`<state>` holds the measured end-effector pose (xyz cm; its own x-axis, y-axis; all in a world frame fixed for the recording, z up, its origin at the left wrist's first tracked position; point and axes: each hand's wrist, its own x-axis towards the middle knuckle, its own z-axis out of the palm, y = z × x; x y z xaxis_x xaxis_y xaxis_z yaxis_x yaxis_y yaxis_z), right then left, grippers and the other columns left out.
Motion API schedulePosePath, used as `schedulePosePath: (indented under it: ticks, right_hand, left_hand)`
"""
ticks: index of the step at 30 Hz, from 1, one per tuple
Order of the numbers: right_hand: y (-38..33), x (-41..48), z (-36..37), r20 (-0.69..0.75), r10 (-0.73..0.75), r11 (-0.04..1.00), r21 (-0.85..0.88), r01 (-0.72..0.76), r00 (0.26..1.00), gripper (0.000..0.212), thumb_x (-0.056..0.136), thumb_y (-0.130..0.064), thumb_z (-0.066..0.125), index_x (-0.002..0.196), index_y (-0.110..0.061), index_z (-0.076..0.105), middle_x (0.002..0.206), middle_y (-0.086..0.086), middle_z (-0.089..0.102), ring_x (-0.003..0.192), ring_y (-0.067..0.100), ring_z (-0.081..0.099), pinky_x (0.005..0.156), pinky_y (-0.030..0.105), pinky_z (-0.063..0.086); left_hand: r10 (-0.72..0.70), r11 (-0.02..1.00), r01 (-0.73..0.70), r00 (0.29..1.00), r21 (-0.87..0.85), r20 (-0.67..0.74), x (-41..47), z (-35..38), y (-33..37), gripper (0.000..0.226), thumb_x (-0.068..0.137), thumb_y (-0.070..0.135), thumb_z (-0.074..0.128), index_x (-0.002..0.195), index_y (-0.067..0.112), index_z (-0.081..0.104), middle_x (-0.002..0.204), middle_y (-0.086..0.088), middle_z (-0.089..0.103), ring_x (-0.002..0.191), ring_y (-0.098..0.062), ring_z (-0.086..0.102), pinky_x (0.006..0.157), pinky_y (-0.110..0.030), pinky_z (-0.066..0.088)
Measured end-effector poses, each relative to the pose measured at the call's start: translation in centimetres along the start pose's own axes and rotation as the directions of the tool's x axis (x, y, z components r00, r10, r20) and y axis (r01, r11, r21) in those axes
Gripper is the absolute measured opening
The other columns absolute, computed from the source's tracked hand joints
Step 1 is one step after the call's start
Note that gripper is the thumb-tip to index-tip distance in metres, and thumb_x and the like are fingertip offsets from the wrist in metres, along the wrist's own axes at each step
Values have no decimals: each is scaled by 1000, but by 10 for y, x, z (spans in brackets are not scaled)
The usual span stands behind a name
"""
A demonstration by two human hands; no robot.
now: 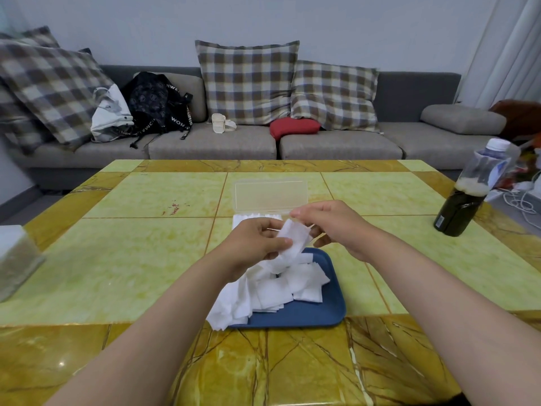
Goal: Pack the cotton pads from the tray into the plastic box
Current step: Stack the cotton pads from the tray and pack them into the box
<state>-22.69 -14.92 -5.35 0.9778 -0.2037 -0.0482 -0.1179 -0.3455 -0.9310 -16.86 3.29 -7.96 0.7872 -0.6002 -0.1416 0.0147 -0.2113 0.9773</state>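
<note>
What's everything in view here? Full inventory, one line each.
blue plastic tray: one, blue, table centre
square white cotton pads: loose pile, white, on the tray, overhanging its left edge
held cotton pad: one or few, white, above the tray
clear plastic box: one, transparent, lid up, beyond the tray, pads inside
yellow-green marble table: one, under everything
clear drink bottle: one, dark green liquid, table right
grey fabric sofa: one, behind table
plaid cushions: at least four, brown-grey, on sofa
black backpack: one, sofa left
red cushion: one, sofa centre
left hand: pinches the held pad
right hand: at pad's edge, grip unclear
</note>
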Motion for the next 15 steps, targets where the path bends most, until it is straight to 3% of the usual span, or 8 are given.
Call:
schedulePosePath:
  ticks: [3, 6, 10, 15]
  right_hand:
    - [0, 1, 0, 20, 32, 998, -50, -31, 999, 21, 89, -37, 73, 100, -20, 79, 96, 0, 76, 68, 13, 66, 66, 30, 55]
    - [0, 2, 0, 79, 108, 993, -62, -103, 991, 37, 79, -52, 77, 101, -22, 80, 96, -1, 76, 70, 13, 65, 68, 29, 55]
    - [2, 5, 1, 98, 116, 993, -20, -114, 988, 18, 85, -24, 79, 102, -20, 80, 91, 5, 73, 77, 17, 61, 72, 32, 53]
    - [4, 6, 6, 73, 73, 997, 4, -74, 995, 13, 88, -11, 75, 99, -15, 79, 90, 5, 74, 77, 16, 64, 67, 27, 54]
  left_hand:
    - [42, 999, -42, 999, -29, -12, 1, -5, 2, 36, 85, 1, 74, 116, 17, 66, 103, -16, 76, 89, -25, 70, 86, -36, 55]
    - [81, 997, -81, 997, 13, 10, 0, -7, 4, 44, 82, 1, 77, 120, 19, 64, 113, -8, 72, 90, -18, 69, 80, -27, 56]
    - [136, 973, -127, 990, 193, -33, -1, -8, 4, 46, 75, 3, 83, 112, 21, 63, 113, 4, 66, 78, -12, 57, 74, -16, 52]
    - [68, 980, -65, 998, 189, -14, -1, -10, 5, 33, 82, 11, 78, 112, 18, 64, 101, -1, 72, 75, -11, 64, 73, -26, 54]
